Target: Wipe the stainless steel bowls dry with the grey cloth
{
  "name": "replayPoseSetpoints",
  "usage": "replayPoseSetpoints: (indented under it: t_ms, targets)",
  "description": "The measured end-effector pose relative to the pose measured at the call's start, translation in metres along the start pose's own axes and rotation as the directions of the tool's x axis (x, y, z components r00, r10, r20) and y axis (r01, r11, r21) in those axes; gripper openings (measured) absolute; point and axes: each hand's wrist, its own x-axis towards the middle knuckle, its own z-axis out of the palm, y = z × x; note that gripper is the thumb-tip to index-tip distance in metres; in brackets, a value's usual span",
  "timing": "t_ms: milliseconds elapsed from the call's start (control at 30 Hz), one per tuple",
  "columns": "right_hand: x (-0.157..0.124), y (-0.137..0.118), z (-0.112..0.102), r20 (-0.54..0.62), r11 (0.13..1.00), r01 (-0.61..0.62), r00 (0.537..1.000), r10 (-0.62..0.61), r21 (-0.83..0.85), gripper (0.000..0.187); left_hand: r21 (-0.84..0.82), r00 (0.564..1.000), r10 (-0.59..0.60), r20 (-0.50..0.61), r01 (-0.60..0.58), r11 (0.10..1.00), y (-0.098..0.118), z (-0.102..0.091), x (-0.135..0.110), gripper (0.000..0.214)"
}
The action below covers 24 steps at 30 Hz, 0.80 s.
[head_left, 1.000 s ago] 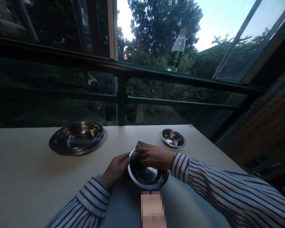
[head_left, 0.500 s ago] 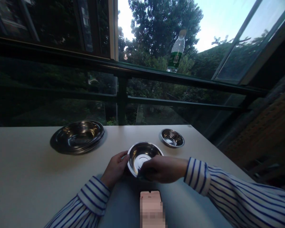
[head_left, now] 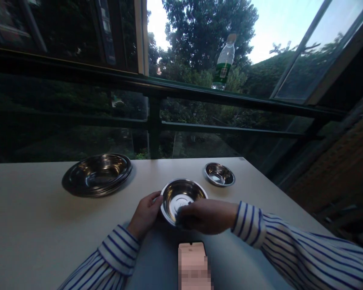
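Right hand has shifted from the far rim of the steel bowl to its near rim, fingers curled together on it. Left hand clamps the side rim. The steel bowl stands just beyond the phone.

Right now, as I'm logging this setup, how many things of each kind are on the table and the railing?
Steel bowls: 2, the held bowl and the small bowl
Stack of steel dishes: 1, number within unclear
Phone: 1
Plastic bottle: 1
Total: 5
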Motion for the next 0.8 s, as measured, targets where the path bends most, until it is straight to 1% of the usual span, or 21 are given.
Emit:
replayPoseSetpoints:
  t_ms: [67,100,133,167,200,233,267,300,367,400,500,567,633,700,733,800]
  targets:
    - [0.013,-0.007,0.010,-0.098,0.999,0.010,0.995,-0.006,0.040,0.028,-0.012,1.000,-0.013,0.007,0.013,1.000,-0.001,-0.001,-0.001,0.042]
    - [0.015,-0.009,0.012,-0.165,0.995,0.034,0.986,-0.017,0.096,0.028,-0.010,1.000,-0.018,0.006,0.018,1.000,-0.001,-0.002,-0.001,0.042]
    - [0.015,-0.009,0.013,-0.152,0.991,0.052,0.988,-0.033,0.124,0.026,-0.004,1.000,-0.024,0.003,0.024,1.000,-0.001,-0.003,-0.002,0.043]
    - [0.011,-0.007,0.011,-0.070,0.993,0.048,0.997,-0.040,0.111,0.025,0.005,0.999,-0.032,0.001,0.032,0.999,-0.001,-0.004,-0.002,0.044]
    - [0.005,-0.004,0.008,0.006,0.997,0.016,1.000,-0.017,0.070,0.023,0.014,0.999,-0.039,0.003,0.039,0.999,0.000,-0.004,-0.003,0.045]
    - [-0.002,0.001,0.003,0.065,1.000,0.003,0.998,-0.003,-0.010,0.023,0.020,0.999,-0.043,0.008,0.042,0.999,0.001,-0.004,-0.004,0.046]
    - [-0.008,0.007,-0.001,0.073,0.994,-0.021,0.997,0.029,-0.111,0.021,0.024,0.999,-0.043,0.014,0.043,0.999,0.002,-0.004,-0.004,0.046]
    - [-0.012,0.014,-0.006,0.048,0.974,-0.033,0.998,0.045,-0.224,0.018,0.026,0.999,-0.040,0.023,0.040,0.999,0.003,-0.004,-0.004,0.046]
    - [-0.013,0.027,-0.011,-0.042,0.905,-0.024,0.999,0.006,-0.425,0.015,0.019,0.999,-0.030,0.044,0.029,0.999,0.004,-0.003,-0.004,0.044]
    - [-0.008,0.031,-0.011,-0.072,0.882,-0.014,0.997,-0.023,-0.471,0.015,0.008,0.998,-0.027,0.056,0.027,1.000,0.005,-0.003,-0.004,0.043]
    - [0.021,0.036,-0.006,-0.115,0.856,0.019,0.989,-0.091,-0.516,0.018,-0.014,0.995,-0.049,0.085,0.051,0.999,0.004,-0.002,-0.004,0.045]
    - [0.042,0.031,0.000,-0.107,0.840,0.087,0.980,-0.170,-0.536,0.022,-0.004,0.996,-0.062,0.070,0.062,0.998,0.004,-0.003,-0.004,0.047]
    - [0.057,0.025,0.004,-0.069,0.821,0.176,0.965,-0.253,-0.543,0.023,0.006,0.996,-0.060,0.062,0.060,0.998,0.004,-0.005,-0.004,0.047]
    - [0.062,0.022,0.004,-0.032,0.809,0.233,0.954,-0.297,-0.540,0.024,0.006,0.996,-0.047,0.073,0.046,0.999,0.004,-0.007,-0.004,0.045]
    - [0.061,0.023,0.003,-0.024,0.809,0.236,0.955,-0.295,-0.538,0.024,0.011,0.996,-0.045,0.081,0.045,0.999,0.004,-0.007,-0.004,0.044]
    - [0.053,0.028,-0.003,-0.034,0.826,0.186,0.970,-0.241,-0.533,0.024,0.015,0.995,-0.049,0.084,0.048,0.999,0.003,-0.007,-0.004,0.044]
